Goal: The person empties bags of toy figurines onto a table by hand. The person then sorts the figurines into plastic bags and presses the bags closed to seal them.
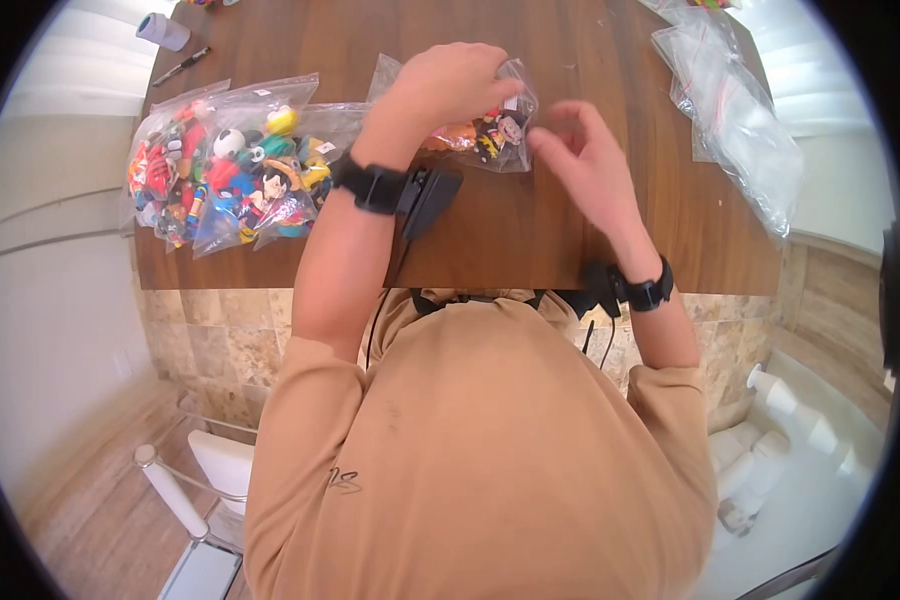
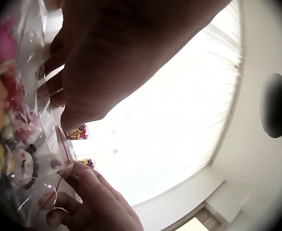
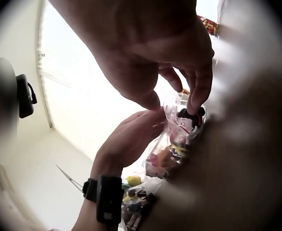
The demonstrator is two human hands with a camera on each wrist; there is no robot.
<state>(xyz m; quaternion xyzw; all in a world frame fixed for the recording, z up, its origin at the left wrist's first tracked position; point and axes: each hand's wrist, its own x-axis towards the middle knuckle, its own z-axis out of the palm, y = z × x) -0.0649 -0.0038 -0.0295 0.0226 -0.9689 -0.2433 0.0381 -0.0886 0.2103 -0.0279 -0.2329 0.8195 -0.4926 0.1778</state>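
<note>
A clear zip bag (image 1: 518, 150) of small toy figures lies by the table's middle. My left hand (image 1: 450, 85) holds its upper edge, fingers bent over the plastic; the wrist hides part of the bag. Close beside the bag's right end is my right hand (image 1: 588, 165), its thumb and fingers apart. In the left wrist view, a red zip strip (image 2: 64, 144) runs along the bag's mouth between the two hands. From the right wrist, a dark-haired toy figure (image 3: 185, 122) shows inside the plastic, with the right fingertips (image 3: 195, 102) right at it.
Filled bags of toy figures (image 1: 235, 180) lie together at the table's left. Behind them are a pen (image 1: 182, 65) and a white roll (image 1: 163, 32). A stack of clear plastic bags (image 1: 730, 120) lies along the right side of the wooden table (image 1: 530, 240).
</note>
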